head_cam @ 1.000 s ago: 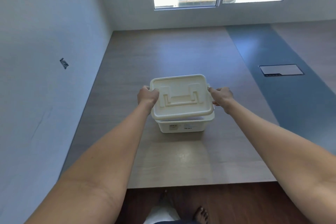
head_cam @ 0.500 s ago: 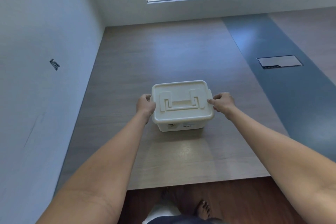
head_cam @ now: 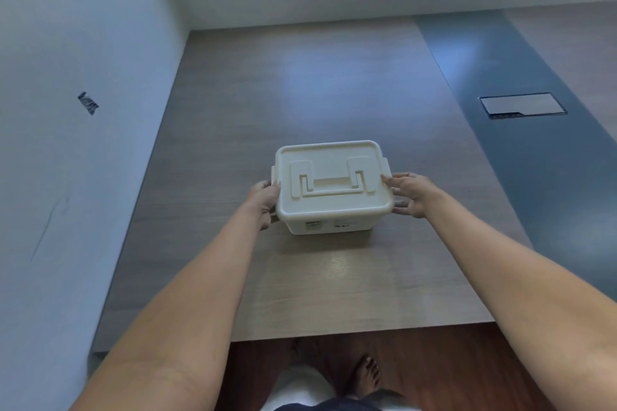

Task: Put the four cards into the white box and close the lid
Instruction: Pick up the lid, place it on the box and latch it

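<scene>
Wood table (head_cam: pixel 300 93), white box (head_cam: pixel 330 227) lidded; hands (head_cam: pixel 263 200) (head_cam: pixel 412 193) flank sides.

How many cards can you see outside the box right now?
0. The table shows no cards; only the box sits on it, lid on, left hand and right hand at its sides. Any cards inside are hidden.

Both forearms run bare from the lower corners of the frame up to the hands, with no sleeves, watch, bracelet or rings showing. The left hand (head_cam: pixel 265 198) and right hand (head_cam: pixel 412 193) wear no gloves. At the bottom centre, a strip of dark blue garment (head_cam: pixel 334 405) sits over pale white cloth (head_cam: pixel 297 384). Beside it, one bare foot (head_cam: pixel 367 377) shows its toes, unshod.
</scene>
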`<state>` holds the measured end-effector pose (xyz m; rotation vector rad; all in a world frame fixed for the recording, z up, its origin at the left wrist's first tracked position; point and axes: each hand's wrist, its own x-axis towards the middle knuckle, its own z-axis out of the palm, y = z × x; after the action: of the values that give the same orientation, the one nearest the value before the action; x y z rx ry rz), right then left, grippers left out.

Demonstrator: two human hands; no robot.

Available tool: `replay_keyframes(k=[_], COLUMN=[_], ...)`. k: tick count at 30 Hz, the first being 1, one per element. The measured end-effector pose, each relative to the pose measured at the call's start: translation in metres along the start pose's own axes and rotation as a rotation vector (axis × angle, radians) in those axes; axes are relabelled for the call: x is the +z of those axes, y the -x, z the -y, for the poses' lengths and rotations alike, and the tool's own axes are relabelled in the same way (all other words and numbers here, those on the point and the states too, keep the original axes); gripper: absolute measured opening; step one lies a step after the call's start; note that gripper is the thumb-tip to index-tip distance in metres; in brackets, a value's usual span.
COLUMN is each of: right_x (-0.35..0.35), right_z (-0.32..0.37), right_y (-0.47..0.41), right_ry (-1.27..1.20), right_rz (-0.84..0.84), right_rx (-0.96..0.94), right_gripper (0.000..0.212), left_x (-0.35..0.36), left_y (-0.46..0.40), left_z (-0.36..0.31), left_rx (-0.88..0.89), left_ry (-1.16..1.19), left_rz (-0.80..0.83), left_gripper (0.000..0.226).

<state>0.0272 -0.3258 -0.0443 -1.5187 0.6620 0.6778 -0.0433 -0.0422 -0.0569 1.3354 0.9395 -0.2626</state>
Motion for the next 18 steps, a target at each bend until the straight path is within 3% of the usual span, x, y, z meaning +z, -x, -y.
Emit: replay_keyframes(k=[6,11,18], right_x=[-0.001,-0.005,-0.004], right_z=[-0.002,-0.001,0.005], right_y=[-0.01,-0.02,-0.021], right_ry=[-0.04,-0.066,0.229], right_rz=[0.099,0.09,-0.049], right_rx=[0.021,0.055,-0.156], right_gripper=[0.038,0.043,0.058], left_x=[-0.007,-0.009,0.005], left_y=[-0.006,-0.01,-0.011], left_z=[0.0,-0.001,-0.003], left_rx=[-0.041,-0.062,0.255], left_ry=[0.125,0.253,-0.175], left_rz=[0.075,0.09,-0.157], left_gripper=[0.035,0.016,0.028])
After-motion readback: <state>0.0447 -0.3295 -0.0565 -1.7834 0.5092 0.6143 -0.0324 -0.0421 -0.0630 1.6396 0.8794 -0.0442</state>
